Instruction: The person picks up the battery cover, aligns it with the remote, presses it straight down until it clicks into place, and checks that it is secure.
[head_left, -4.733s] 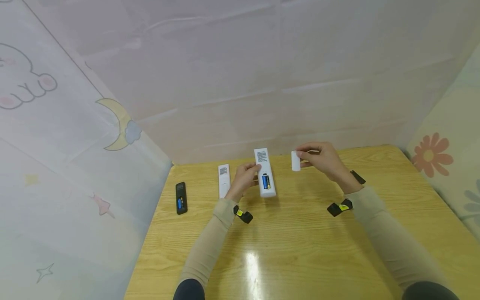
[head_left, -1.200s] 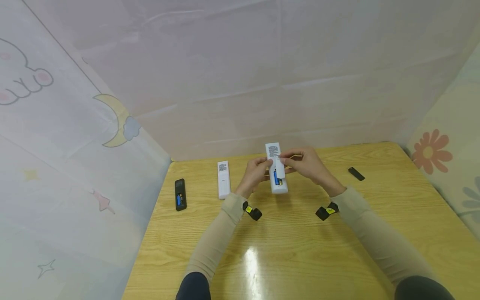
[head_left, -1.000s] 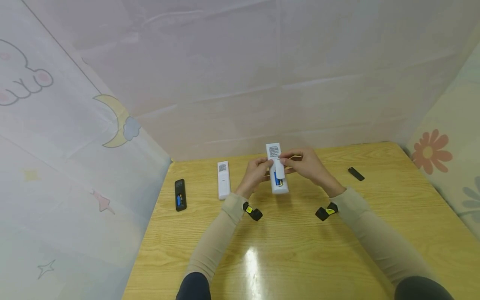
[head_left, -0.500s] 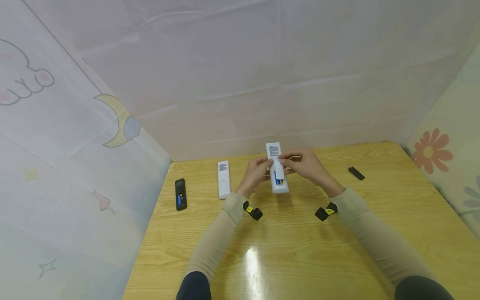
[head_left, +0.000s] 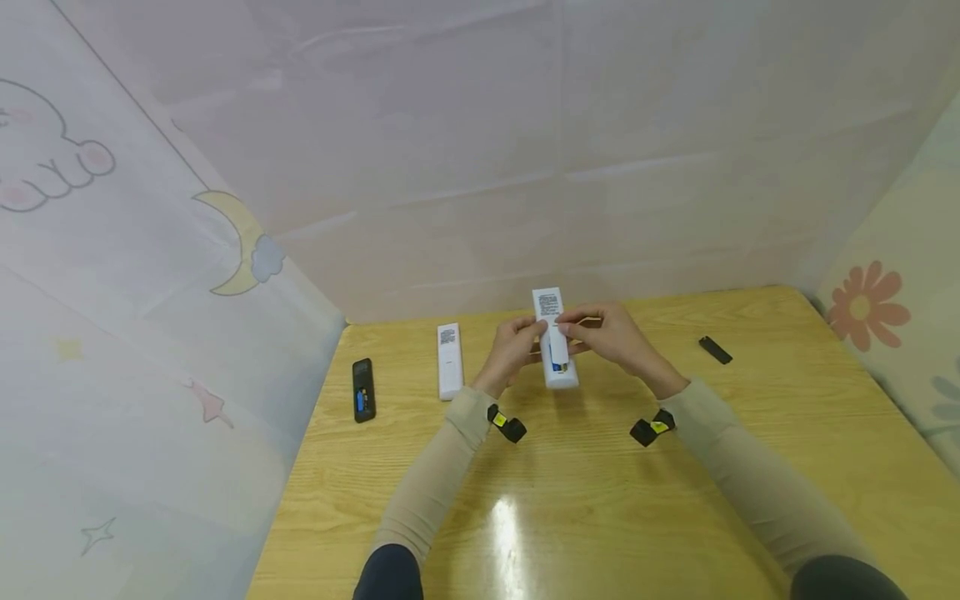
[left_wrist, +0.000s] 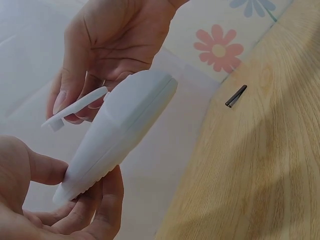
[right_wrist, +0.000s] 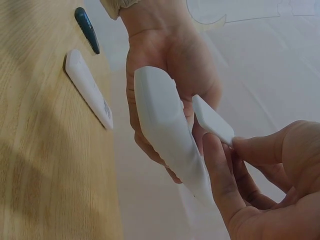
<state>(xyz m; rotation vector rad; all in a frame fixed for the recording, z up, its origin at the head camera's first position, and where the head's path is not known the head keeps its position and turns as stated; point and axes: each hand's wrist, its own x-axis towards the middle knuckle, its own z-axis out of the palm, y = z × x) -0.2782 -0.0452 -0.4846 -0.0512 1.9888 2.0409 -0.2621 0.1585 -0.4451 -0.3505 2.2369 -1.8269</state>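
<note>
My left hand (head_left: 512,357) grips a white remote control (head_left: 548,303) above the table, its back turned up and the printed label at the far end. Between the thumb and fingers of my right hand (head_left: 613,340) is a white battery cover (head_left: 558,345), held over the remote's battery slot. A strip of blue battery (head_left: 558,367) shows past the cover's near end. In the left wrist view the cover (left_wrist: 82,106) stands tilted off the remote's back (left_wrist: 117,122), one end close to it. The right wrist view also shows a gap between cover (right_wrist: 212,120) and remote (right_wrist: 165,115).
A second white remote (head_left: 450,362) lies back-up on the wooden table (head_left: 570,500), left of my hands. Farther left is a black remote (head_left: 363,390) with its battery slot uncovered and a blue battery inside. A small black cover (head_left: 716,350) lies at the right. Printed sheets wall the table's back and sides.
The right hand has brought the white cover leftward from beside the remote to over its battery slot, and the remote has shifted right. Lately the cover has lowered slightly, hiding more of the battery.
</note>
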